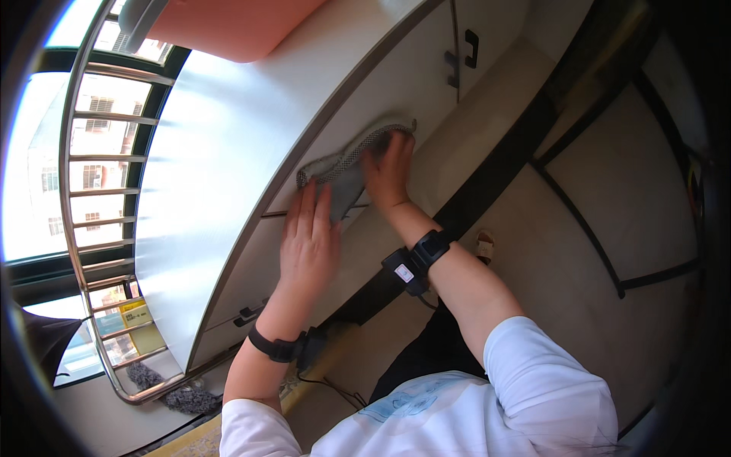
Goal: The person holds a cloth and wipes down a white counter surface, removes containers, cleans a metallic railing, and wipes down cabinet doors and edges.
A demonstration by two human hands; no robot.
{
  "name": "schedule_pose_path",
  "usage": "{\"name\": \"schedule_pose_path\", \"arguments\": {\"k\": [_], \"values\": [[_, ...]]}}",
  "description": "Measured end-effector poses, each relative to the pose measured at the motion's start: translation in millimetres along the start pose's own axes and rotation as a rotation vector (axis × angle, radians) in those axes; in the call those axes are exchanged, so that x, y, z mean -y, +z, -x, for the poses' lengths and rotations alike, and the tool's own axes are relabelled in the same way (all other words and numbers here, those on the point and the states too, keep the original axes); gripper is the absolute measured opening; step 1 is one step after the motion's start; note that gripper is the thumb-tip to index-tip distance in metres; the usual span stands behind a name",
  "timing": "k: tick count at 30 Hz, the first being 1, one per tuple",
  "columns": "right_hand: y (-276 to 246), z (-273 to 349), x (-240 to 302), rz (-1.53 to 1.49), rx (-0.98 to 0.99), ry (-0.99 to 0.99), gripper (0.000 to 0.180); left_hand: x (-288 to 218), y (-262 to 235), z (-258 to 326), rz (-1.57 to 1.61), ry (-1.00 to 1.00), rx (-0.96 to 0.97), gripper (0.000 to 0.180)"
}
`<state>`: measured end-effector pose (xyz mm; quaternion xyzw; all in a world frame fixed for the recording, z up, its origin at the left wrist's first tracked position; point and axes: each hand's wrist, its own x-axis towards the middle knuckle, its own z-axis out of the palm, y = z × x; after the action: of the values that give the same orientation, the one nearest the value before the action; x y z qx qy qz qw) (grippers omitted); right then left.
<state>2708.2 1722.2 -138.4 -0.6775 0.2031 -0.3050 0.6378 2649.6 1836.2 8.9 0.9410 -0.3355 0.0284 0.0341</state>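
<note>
A grey cloth [348,190] with a checked, rope-like edge lies against the white front of a cabinet [419,91], just under its top edge. At the cloth's right end my right hand [392,171] has its fingers bent around a bunched part of it, fingertips partly hidden. Lower and to the left, my left hand [308,232] reaches up with fingers stretched out, their tips at the cloth's lower left edge. The left fingers lie flat and do not wrap the cloth.
A pink container [236,30] stands on the white cabinet top [228,122]. Black handles [472,49] project from the cabinet front. To the left, a metal railing [66,152] borders a window. A fluffy grey thing [190,397] lies near the railing's lower end.
</note>
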Motion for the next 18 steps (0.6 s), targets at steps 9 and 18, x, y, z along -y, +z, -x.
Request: {"name": "schedule_pose_path", "arguments": {"k": [9, 18], "values": [[12, -68, 12, 0.194, -0.152, -0.346, 0.074, -22, -45, -66, 0.0, 0.197, -0.171, 0.055], [11, -60, -32, -0.518, -0.202, 0.476, 0.067, -56, -64, -192, -0.109, 0.319, -0.146, 0.066]]}}
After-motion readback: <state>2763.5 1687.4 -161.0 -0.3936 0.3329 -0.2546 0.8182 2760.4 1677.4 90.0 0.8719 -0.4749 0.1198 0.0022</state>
